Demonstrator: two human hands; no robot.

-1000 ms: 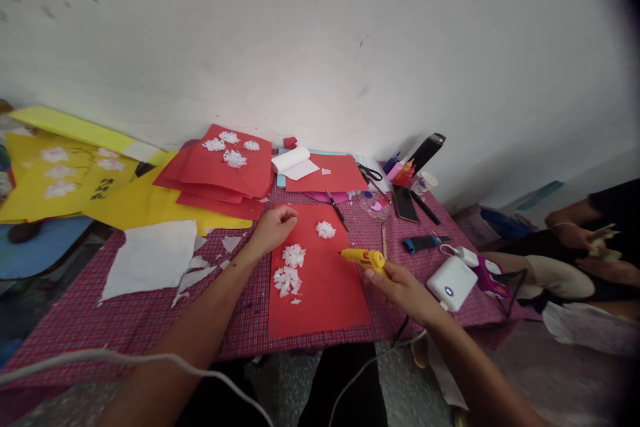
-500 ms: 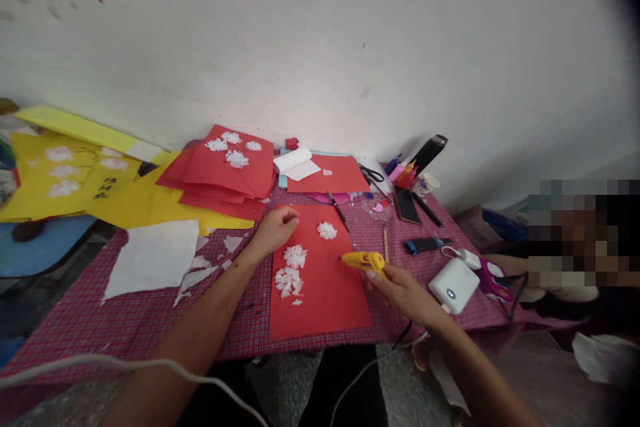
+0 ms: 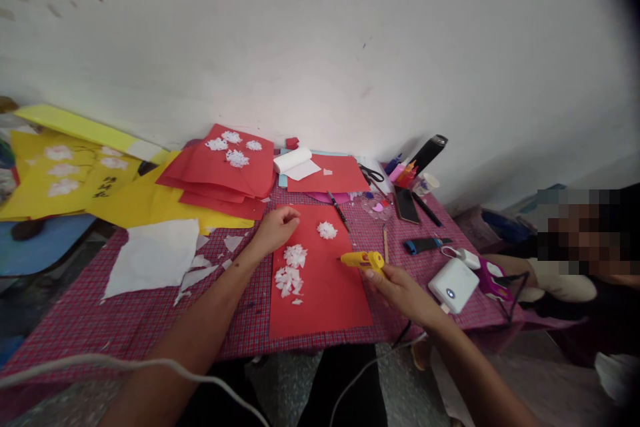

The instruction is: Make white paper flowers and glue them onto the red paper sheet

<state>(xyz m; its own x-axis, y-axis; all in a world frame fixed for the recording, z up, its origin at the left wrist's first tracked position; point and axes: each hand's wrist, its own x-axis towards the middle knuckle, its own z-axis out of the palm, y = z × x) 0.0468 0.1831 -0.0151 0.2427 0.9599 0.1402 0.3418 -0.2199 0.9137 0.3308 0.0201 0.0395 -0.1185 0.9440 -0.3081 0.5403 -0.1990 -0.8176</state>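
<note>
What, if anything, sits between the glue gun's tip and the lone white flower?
Nothing visible: the right hand holds the yellow glue gun, and only bare red sheet shows between its tip and the white flower. The left hand is off to the side, over the sheet's upper left edge.

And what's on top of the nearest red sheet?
Three white paper clusters and a scrap. What the left hand and glue gun cover can't be seen.

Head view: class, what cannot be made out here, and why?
All in the head view:
Left hand: anything under its curled fingers, hidden by them.
Glue gun: handle, covered by the right hand.
White power bank: display, too small to read.
Thick white cable: ends, cut off by edges.
</note>
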